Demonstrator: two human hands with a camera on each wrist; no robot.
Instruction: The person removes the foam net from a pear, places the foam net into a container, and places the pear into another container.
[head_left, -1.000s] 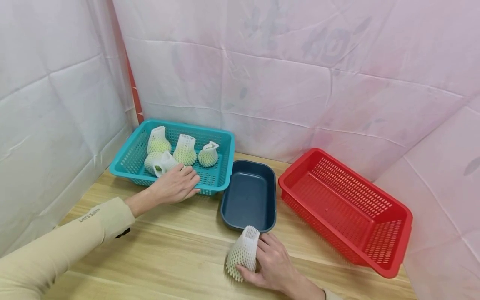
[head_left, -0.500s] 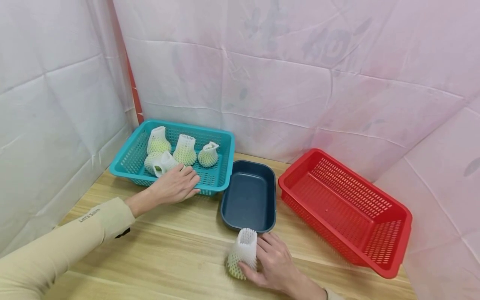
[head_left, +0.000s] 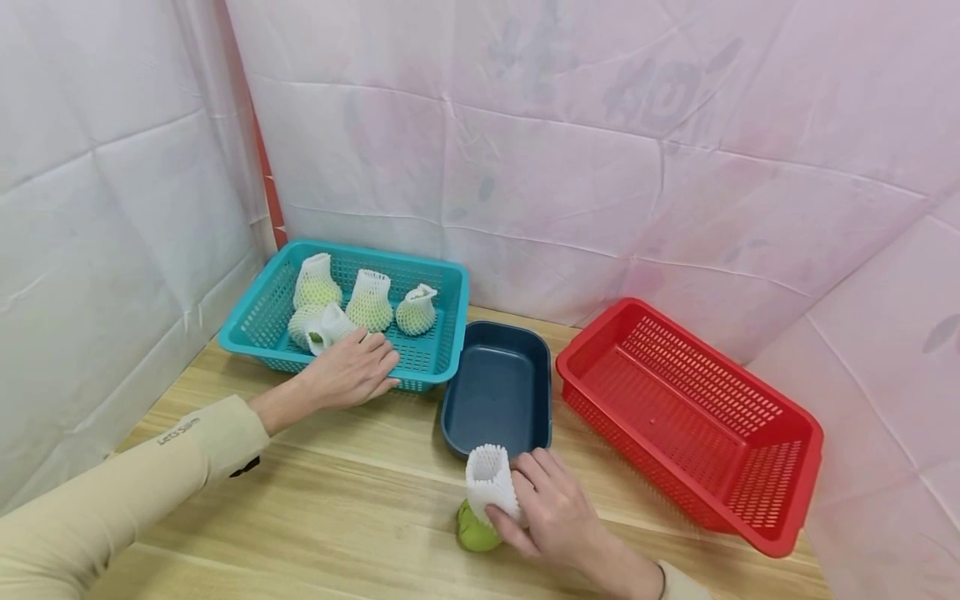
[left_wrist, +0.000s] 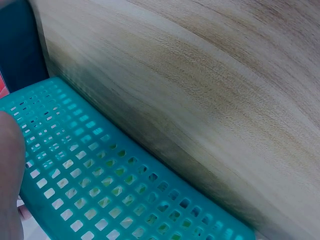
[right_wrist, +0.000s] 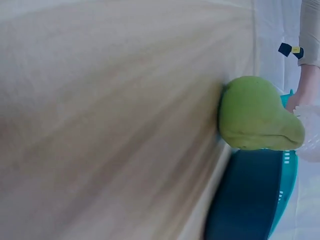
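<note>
My right hand [head_left: 551, 512] pinches a white foam net sleeve [head_left: 491, 483] from its right side. Below the sleeve shows a green pear-shaped fruit [head_left: 477, 529], its lower part bare and standing on the table. In the right wrist view the fruit [right_wrist: 255, 115] is mostly uncovered, with the foam sleeve [right_wrist: 309, 132] at its narrow end. My left hand [head_left: 348, 367] grips the near rim of the teal basket [head_left: 457, 333], thumb outside the wall. Inside that basket sit several fruits in foam nets [head_left: 370, 300].
A dark blue tray [head_left: 498, 392] stands just beyond the fruit, beside the teal basket. To its right, a red basket [head_left: 652, 421] sits at an angle. White printed cloth [head_left: 540, 167] hangs behind and at both sides of the wooden table [head_left: 337, 500].
The foam sleeve has slid upward off the fruit in my right hand's fingers, baring the green lower part. My left hand has stayed on the basket rim.
</note>
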